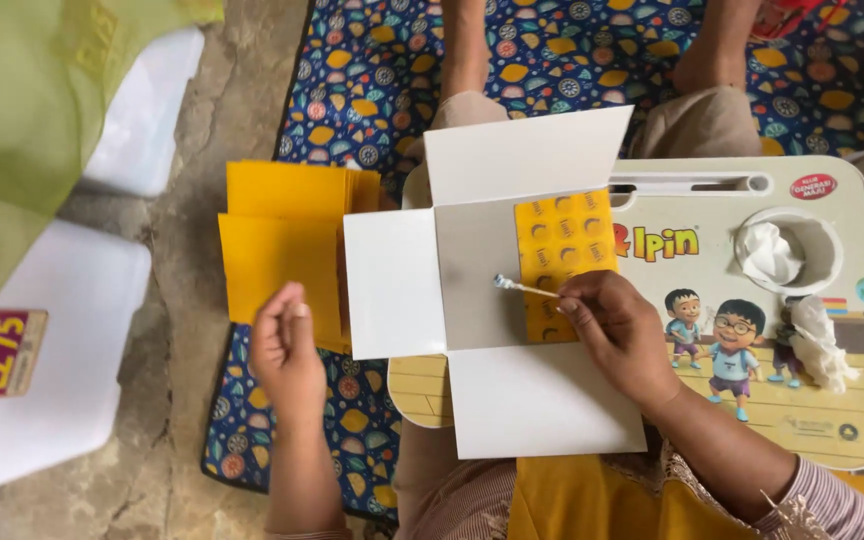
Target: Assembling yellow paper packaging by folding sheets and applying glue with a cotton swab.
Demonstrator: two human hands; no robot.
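While the right hand (620,330) comes in from the lower right of the frame with its forearm angled up and left, its fingers are pinched on a thin stick (522,287) whose pale tip points left. The stick lies over the grey middle of an unfolded white cardboard box (472,290) at the centre of the frame, just beside the box's yellow patterned flap (564,240). The box rests on a small cartoon-printed worktop (832,400). The left hand (287,355) rises from the lower left, fingers curled loosely together and holding nothing, hovering at the edge of a stack of yellow sheets (282,250) on the patterned mat (352,90).
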